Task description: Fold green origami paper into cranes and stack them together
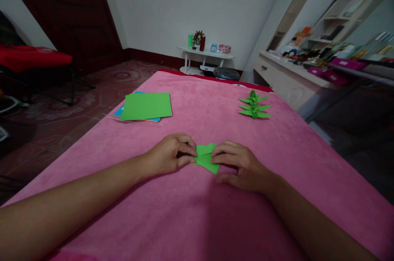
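A small folded green paper [205, 156] lies on the pink cloth [197, 211] in front of me. My left hand [170, 154] pinches its left edge with curled fingers. My right hand [238, 164] presses on its right side, fingers bent and held together over the fold. Both forearms reach in from the bottom of the view.
A stack of flat sheets, green [146, 106] on top of blue, lies at the back left of the cloth. Several finished green folded figures [255, 106] sit at the back right. Beyond stand a white side table [205, 53], a red chair [33, 60] and a cluttered desk [295, 70].
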Demonstrator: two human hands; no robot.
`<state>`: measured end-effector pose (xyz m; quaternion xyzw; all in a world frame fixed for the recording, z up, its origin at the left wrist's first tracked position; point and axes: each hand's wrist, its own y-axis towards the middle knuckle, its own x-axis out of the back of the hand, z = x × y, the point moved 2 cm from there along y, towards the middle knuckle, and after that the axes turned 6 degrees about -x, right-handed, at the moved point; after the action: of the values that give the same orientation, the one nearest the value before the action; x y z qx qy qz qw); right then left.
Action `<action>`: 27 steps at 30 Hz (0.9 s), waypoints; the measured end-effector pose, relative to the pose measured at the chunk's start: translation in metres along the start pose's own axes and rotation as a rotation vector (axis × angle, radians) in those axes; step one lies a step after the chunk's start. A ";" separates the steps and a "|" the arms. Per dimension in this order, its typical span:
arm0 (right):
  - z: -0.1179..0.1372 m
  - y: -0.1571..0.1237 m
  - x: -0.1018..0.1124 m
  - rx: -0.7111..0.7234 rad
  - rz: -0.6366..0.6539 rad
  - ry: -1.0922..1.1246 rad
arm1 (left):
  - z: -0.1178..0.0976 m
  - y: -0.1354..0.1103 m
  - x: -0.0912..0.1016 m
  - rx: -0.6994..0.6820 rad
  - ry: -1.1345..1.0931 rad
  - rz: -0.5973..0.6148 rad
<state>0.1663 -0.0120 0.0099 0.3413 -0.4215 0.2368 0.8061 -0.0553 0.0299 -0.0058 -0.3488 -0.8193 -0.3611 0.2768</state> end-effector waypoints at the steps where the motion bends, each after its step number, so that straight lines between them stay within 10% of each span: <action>1: 0.001 0.000 0.000 -0.002 0.004 -0.005 | 0.001 0.000 0.000 -0.002 0.007 -0.004; 27: 0.003 0.004 -0.008 -0.042 -0.022 0.011 | -0.004 0.000 0.002 -0.044 0.083 -0.022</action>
<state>0.1576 -0.0124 0.0056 0.3276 -0.4181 0.2210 0.8179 -0.0554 0.0277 -0.0020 -0.3308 -0.8027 -0.3963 0.2987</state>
